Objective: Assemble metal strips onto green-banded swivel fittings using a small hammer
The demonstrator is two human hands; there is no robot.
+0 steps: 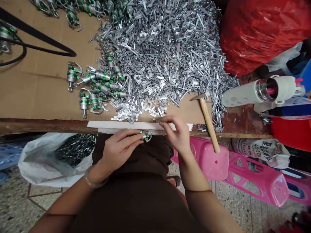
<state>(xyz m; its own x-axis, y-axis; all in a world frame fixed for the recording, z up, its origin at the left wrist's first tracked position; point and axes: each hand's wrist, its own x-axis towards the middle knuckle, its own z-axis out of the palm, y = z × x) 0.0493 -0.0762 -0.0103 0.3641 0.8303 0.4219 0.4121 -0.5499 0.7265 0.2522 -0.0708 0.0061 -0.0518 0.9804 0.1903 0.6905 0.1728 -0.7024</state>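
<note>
My left hand [120, 145] pinches a small silver and green metal clasp [146, 136] just below the table's front edge. Beside it, my right hand [176, 131] has its fingers pinched on a tiny metal piece [160, 122] at that edge, touching the clasp's right side. A big heap of small silver metal plates and pins [165, 55] covers the cardboard-topped table [36, 94] in front of me. Several finished green and silver clasps [97, 87] lie to the left of the heap.
A wooden-handled hammer [208, 123] lies over the table edge on the right. A white flask [257, 92] and a red plastic bag [262, 29] sit far right. Pink plastic stools [255, 178] stand below. A white bag [46, 165] holding more clasps is on the floor at left.
</note>
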